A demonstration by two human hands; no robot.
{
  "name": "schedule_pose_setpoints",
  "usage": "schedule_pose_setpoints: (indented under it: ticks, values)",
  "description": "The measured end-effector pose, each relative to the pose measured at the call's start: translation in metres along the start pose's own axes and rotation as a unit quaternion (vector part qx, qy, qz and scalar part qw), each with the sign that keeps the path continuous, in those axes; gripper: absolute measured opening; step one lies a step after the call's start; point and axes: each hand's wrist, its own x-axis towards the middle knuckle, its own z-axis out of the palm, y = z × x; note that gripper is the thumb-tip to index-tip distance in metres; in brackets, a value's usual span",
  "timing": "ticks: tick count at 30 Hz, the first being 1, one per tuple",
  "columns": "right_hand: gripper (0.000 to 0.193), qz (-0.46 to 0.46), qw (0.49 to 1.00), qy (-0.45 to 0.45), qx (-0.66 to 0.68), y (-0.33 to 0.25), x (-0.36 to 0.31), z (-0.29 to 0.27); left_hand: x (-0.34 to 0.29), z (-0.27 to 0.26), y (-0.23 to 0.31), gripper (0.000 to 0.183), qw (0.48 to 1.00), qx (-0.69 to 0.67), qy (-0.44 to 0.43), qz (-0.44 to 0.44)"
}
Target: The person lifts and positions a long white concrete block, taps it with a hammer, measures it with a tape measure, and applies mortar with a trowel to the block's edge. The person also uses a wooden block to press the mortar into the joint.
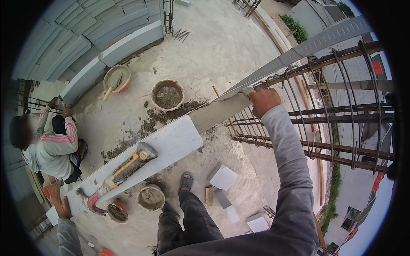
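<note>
On the white block wall (171,141), the right hand (264,100) grips a trowel (222,110) spreading mortar; the left hand (62,205) clasps the wall's end. Most of the top looks bare.

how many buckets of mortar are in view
4: orange bucket with trowel by the far block wall, second bucket right of it, grey bucket below the white block, small bucket beside it. Others may be hidden.
</note>
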Motion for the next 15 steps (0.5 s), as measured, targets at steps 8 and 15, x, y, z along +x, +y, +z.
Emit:
schedule_pose_setpoints:
  ticks: [8,15]
  values:
    - [0.039,-0.142,0.981,0.015,0.128,-0.043,0.017,0.033,-0.003,0.000,-0.013,0.079,1.000,-0.014,-0.016,0.009]
    - [0.028,-0.028,0.832,0.065,0.550,-0.061,-0.102,0.080,0.005,-0.005,0.006,0.072,0.999,-0.012,-0.028,0.031]
